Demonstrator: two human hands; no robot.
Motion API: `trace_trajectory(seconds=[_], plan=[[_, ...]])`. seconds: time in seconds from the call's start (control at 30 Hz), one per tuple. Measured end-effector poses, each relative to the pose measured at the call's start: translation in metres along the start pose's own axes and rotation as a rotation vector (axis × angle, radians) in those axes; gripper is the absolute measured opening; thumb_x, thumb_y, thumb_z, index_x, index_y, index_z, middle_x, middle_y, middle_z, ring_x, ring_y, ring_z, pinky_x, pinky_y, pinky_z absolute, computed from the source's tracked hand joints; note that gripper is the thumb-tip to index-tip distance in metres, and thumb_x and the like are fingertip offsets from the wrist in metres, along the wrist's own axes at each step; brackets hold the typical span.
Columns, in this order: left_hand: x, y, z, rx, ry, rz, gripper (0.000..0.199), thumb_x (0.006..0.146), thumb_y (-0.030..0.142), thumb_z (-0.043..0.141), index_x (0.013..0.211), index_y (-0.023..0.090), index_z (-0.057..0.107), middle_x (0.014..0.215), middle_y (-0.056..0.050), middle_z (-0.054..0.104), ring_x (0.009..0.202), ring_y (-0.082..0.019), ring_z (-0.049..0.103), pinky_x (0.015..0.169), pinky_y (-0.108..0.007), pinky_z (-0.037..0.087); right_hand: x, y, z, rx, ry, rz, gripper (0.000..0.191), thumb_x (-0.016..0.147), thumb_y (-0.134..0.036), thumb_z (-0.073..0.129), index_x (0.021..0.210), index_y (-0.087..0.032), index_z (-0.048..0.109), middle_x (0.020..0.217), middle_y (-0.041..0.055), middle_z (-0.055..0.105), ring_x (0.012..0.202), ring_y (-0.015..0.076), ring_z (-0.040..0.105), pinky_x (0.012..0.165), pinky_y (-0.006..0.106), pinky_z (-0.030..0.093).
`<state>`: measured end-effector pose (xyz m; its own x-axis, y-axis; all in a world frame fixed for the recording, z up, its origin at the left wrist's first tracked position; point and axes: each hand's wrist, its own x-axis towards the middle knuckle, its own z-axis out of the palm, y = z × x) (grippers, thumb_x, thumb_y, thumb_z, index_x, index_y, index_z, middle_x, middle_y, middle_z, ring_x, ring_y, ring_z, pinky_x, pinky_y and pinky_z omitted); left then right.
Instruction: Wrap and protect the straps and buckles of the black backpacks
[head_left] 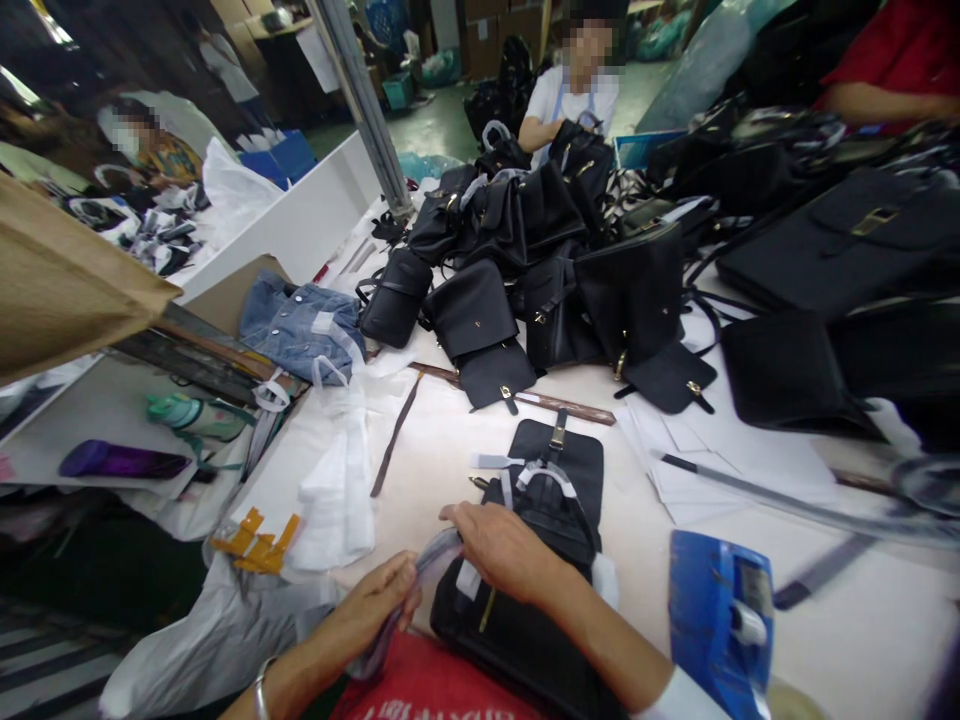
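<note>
Red printed fabric (435, 685) lies below a left hand (391, 592) closed round a glossy, translucent-looking grey strap (439, 553) and a right hand (504, 550) pinching its upper end over a smooth black backpack (525, 645) on the pale table (439, 465)

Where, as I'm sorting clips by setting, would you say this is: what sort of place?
Probably a bag workshop or factory: many similar black bags crowd a long worktable, a person in a white top is at its far side, and cardboard boxes stand stacked behind.
</note>
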<state>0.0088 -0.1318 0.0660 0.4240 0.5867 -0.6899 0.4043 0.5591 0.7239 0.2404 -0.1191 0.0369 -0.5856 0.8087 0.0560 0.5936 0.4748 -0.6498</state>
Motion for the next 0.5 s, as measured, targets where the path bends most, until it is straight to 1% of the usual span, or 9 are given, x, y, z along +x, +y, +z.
trace_trajectory(seconds=[0.07,0.1,0.2,0.3,0.4,0.5], plan=[[0.000,0.000,0.001,-0.078,0.049,-0.047,0.052,0.089,0.062,0.032,0.083,0.017,0.056,0.060,0.003,0.048,0.052,-0.010,0.044,0.052,-0.022,0.033,-0.001,-0.002,-0.001,0.051,0.030,-0.031,0.034,0.090,-0.019,0.051,0.123,-0.019,0.042,0.105,0.0061,0.058,0.095,0.0168,0.057,0.080,0.028,0.041],[0.000,0.000,0.001,-0.124,0.063,-0.064,0.052,0.089,0.062,0.032,0.084,0.016,0.057,0.060,0.003,0.048,0.052,-0.010,0.044,0.051,-0.022,0.033,-0.001,-0.002,-0.001,0.064,0.032,-0.042,0.030,0.091,-0.021,0.051,0.121,-0.021,0.044,0.105,0.0052,0.058,0.094,0.0159,0.056,0.079,0.027,0.041],[0.003,0.000,0.001,-0.224,0.073,-0.070,0.042,0.087,0.056,0.045,0.081,0.016,0.057,0.060,0.002,0.052,0.051,-0.010,0.046,0.052,-0.022,0.036,-0.001,-0.002,0.000,0.058,0.053,-0.039,0.018,0.092,-0.023,0.051,0.110,-0.023,0.052,0.105,0.0037,0.058,0.094,0.0147,0.055,0.081,0.027,0.041],[0.008,0.000,-0.001,-0.213,0.094,-0.055,0.035,0.083,0.049,0.057,0.074,0.016,0.056,0.060,0.000,0.057,0.054,-0.011,0.051,0.056,-0.022,0.039,-0.001,-0.003,0.002,0.014,0.131,-0.030,0.010,0.091,-0.026,0.055,0.100,-0.022,0.057,0.111,0.0051,0.057,0.103,0.0174,0.051,0.088,0.032,0.039],[0.014,0.001,-0.004,-0.251,0.119,-0.074,0.031,0.080,0.046,0.062,0.073,0.016,0.056,0.062,0.000,0.060,0.056,-0.011,0.055,0.061,-0.023,0.043,-0.001,-0.008,0.002,-0.065,0.191,-0.032,0.007,0.092,-0.024,0.053,0.096,-0.020,0.057,0.112,0.0060,0.057,0.105,0.0194,0.049,0.092,0.036,0.038],[0.018,0.001,-0.006,-0.331,0.078,-0.086,0.026,0.080,0.041,0.060,0.075,0.016,0.055,0.067,-0.003,0.064,0.060,-0.013,0.058,0.062,-0.025,0.044,0.000,-0.014,0.004,-0.165,0.242,-0.052,0.009,0.094,-0.019,0.047,0.096,-0.018,0.055,0.107,0.0076,0.059,0.105,0.0203,0.048,0.097,0.040,0.035]])
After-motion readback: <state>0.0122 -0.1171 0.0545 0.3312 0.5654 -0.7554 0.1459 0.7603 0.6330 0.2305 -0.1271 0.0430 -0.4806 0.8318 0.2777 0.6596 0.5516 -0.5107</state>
